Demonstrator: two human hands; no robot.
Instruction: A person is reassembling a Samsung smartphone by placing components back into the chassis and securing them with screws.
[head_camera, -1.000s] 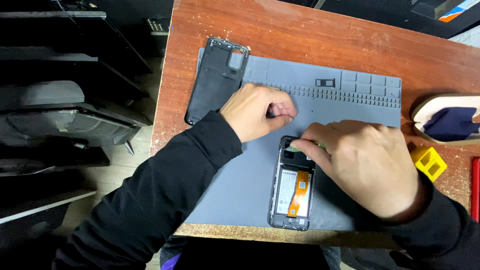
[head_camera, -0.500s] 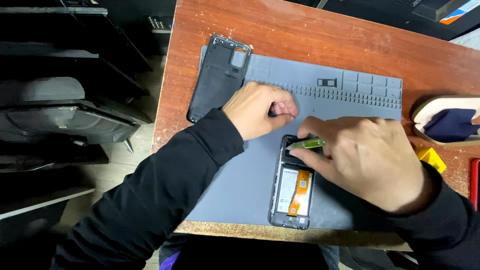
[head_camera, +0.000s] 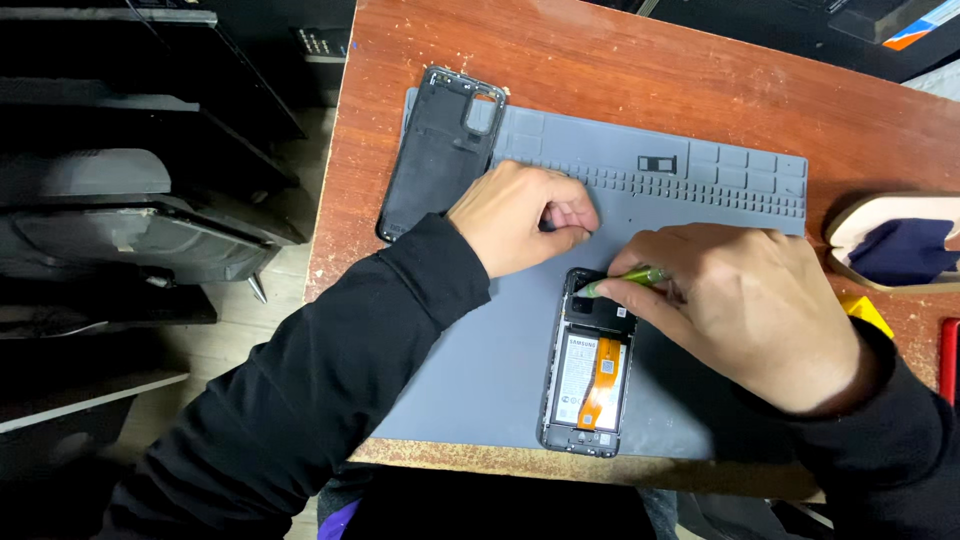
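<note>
An opened phone lies face down on a grey work mat, its battery and an orange flex cable showing. My right hand grips a green tool whose tip touches the phone's top end. My left hand rests on the mat just above and left of the phone, its fingers curled into a loose fist; whether it holds anything small is hidden. The phone's black back cover lies at the mat's top left corner.
The mat sits on a reddish wooden table. A small dark part lies in the mat's tray section. At the right edge stand a beige dish with something dark blue, a yellow item and a red object. Dark shelves fill the left.
My right hand has shifted slightly right and the green tool now lies flatter at the phone's top edge. My left hand has barely moved.
</note>
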